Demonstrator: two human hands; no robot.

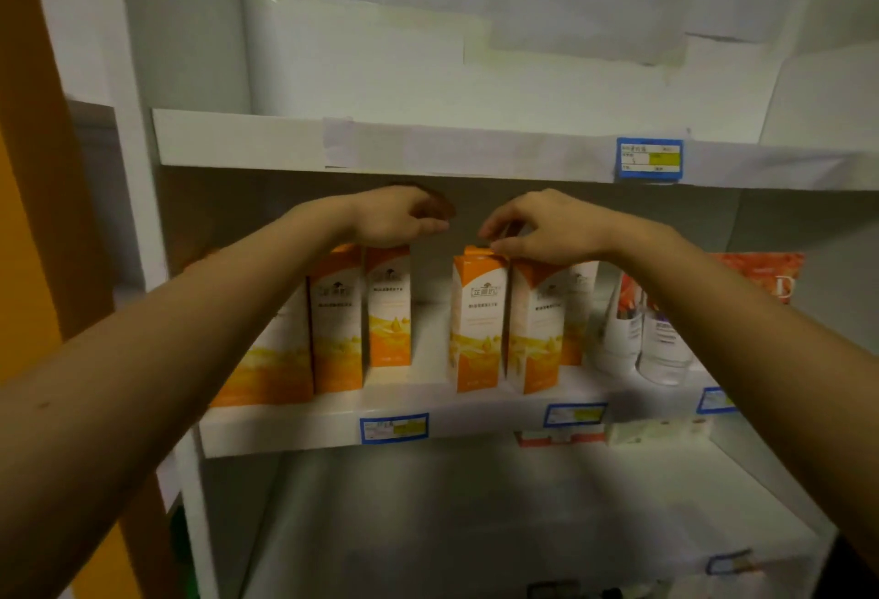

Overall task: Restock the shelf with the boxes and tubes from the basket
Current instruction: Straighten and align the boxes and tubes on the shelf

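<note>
Several tall orange-and-white boxes stand upright in rows on the middle shelf [304, 427]. My right hand [542, 229] pinches the top flap of one front box [478, 317] between thumb and fingertips; a matching box [535, 322] stands right beside it. My left hand [397, 218] hovers at the tops of two boxes further left [387, 308] [336, 317], its heel touching them. Its fingers are curled and nothing shows between them. A gap separates the two groups of boxes. The basket is out of view.
White tubes [663, 341] stand right of the boxes, with a red pack [761, 272] behind my right forearm. Blue-framed price labels [394, 428] mark the shelf edges. The upper shelf [238, 139] holds no goods. Small boxes [659, 432] sit at the back of the lower shelf.
</note>
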